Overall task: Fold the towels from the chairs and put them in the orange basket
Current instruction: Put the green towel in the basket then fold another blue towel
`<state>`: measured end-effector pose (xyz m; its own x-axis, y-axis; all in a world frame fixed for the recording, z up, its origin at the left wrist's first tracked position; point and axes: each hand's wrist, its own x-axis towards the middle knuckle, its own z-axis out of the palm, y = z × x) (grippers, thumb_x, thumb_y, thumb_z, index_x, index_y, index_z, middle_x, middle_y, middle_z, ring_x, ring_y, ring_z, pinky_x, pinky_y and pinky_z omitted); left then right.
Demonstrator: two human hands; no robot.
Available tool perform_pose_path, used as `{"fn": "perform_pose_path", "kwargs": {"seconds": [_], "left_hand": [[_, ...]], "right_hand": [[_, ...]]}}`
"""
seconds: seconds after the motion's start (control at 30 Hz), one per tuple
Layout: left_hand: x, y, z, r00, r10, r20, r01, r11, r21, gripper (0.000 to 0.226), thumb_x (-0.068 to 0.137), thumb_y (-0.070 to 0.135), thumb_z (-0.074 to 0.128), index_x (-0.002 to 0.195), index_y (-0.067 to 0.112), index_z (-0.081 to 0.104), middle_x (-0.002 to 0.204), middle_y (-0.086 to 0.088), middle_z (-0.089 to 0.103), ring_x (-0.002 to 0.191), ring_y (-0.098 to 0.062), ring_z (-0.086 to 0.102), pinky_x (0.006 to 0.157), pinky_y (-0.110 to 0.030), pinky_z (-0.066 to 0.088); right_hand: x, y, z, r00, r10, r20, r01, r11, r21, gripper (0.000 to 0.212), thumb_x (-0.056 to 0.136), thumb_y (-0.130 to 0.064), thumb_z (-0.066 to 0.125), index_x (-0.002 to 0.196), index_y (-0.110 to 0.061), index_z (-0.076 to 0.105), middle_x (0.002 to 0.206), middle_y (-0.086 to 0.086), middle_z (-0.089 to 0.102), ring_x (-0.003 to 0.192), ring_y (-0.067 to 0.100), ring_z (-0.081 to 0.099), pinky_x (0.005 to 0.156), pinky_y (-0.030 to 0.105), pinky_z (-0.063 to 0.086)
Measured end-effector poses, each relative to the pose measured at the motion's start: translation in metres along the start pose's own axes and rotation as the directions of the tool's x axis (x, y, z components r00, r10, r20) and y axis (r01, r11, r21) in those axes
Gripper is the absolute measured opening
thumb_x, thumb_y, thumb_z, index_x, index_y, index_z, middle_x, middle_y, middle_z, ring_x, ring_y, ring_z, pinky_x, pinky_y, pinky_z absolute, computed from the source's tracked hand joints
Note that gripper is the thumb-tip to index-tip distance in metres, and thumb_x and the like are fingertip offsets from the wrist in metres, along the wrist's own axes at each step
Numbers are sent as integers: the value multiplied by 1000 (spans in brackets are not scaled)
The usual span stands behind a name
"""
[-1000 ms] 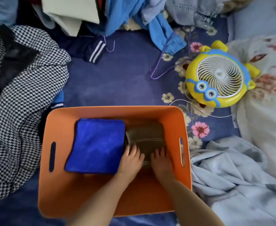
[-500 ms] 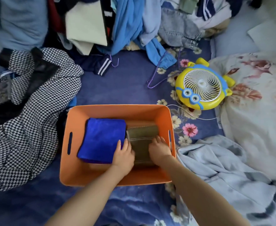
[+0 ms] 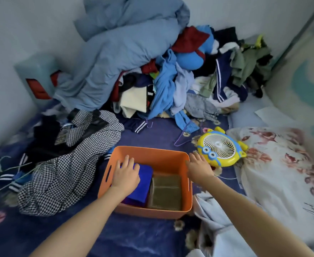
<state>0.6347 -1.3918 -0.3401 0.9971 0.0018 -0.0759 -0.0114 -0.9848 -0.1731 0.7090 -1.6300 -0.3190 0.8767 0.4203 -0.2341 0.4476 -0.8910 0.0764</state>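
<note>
Left hand (image 3: 125,173): palm down over the left half of the basket, fingers straight and slightly apart, gripping nothing; it lies on the blue towel, though whether it presses or only brushes it cannot be told.
Right hand (image 3: 198,166): palm down at the basket's far right corner, fingers spread and loose, nothing held; contact with the rim cannot be told.
Orange basket (image 3: 143,212): plastic, slot handles in its side walls, set on the bed between the two forearms.
Blue towel (image 3: 144,182): folded, inside the basket, directly under the left hand – only its right and near edges show past the fingers.
Olive towel (image 3: 166,191): folded square, inside the basket, touching the blue towel's right edge; between the two hands, nearer the person than either palm.
Yellow fan (image 3: 219,148): cartoon-faced, lying face up just beyond the right hand's fingertips.
Purple hanger (image 3: 180,138): beyond the right hand, beside the fan.
Houndstooth garment (image 3: 68,173): crumpled, left of the left hand, near the basket's left wall.
Clothes pile (image 3: 171,80): mixed garments, well beyond both hands.
Pale blue duvet (image 3: 115,52): heaped against the wall – behind the pile.
Floral pillow (image 3: 282,173): right of the right arm.
Dark blue sheet (image 3: 133,234): under the basket and both forearms.
</note>
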Motion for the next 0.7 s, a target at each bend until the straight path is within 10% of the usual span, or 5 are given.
{"fn": "perform_pose_path", "kwargs": {"seconds": [0.23, 0.47, 0.7], "left_hand": [[-70, -57, -54, 938, -140, -318, 123, 990, -75, 36, 48, 26, 87, 77, 10, 72, 96, -12, 70, 95, -33, 65, 74, -51, 52], [-197, -130, -39, 853, -448, -268, 423, 894, -150, 30, 54, 25, 78, 78, 9, 71, 93, -12, 70, 91, -34, 66, 71, -50, 53], [-356, -153, -27, 543, -814, -206, 791, 578, -201, 46, 64, 33, 37, 83, 9, 72, 85, -10, 69, 81, -32, 66, 65, -41, 53]], "right_hand": [[-37, -60, -65, 978, -120, -173, 125, 992, 22, 47, 94, -19, 42, 140, -10, 37, 153, 15, 19, 144, 29, 8, 116, 40, 6], [-45, -177, -80, 880, -442, -174, 437, 897, -65, 53, 92, -19, 47, 142, -15, 30, 151, 12, 24, 143, 29, 12, 116, 39, 10], [-70, -301, -98, 616, -768, -174, 731, 640, -237, 56, 88, -18, 48, 141, -16, 31, 144, 13, 31, 137, 28, 22, 112, 40, 15]]}}
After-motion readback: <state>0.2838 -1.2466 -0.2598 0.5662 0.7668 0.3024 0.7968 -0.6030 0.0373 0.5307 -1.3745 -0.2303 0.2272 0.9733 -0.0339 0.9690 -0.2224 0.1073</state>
